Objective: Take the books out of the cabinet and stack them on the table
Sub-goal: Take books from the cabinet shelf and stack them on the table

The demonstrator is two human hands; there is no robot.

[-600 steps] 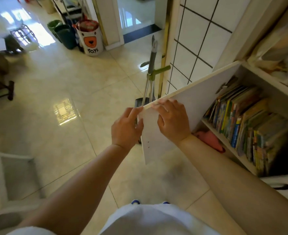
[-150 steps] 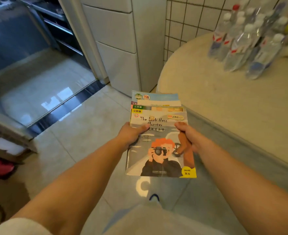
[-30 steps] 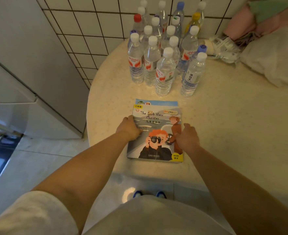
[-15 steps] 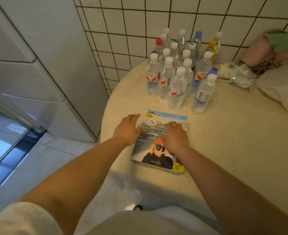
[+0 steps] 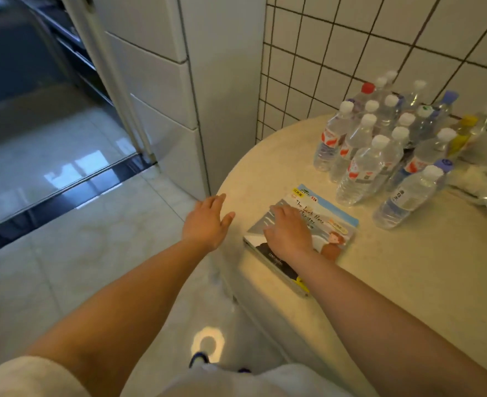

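Head view, looking down from the person's own eyes. A small stack of thin, glossy picture books [image 5: 319, 224], topmost cover showing a cartoon figure and handwritten-style title, lies flat on a round, cream, speckled stone-look table [image 5: 408, 282]. The stack sits close to the table's near-left rim, its long axis running diagonally from the near edge away to the upper right.

The right hand [image 5: 286, 230] rests palm down on the top cover, fingers spread and fairly straight, pressing rather than gripping. The left hand [image 5: 208, 220] hovers clear to the left of the stack, over the table's rim, fingers relaxed and apart, holding nothing. The two hands are well apart from each other. The right hand is the nearer one, already on the books; the left has open floor beneath and beside it, so I judge this batch is set down and the next move is a turn away for more.

Behind the stack, near but not touching, stands a cluster of clear plastic water bottles [image 5: 380, 150] with mostly white caps. A crumpled clear plastic bag [image 5: 486, 190] lies at the far right. White square wall tiles [image 5: 380, 47] with dark grout back the table. Glossy pale floor tiles [image 5: 79, 239] stretch left towards a doorway with a dark threshold strip [image 5: 73, 187]
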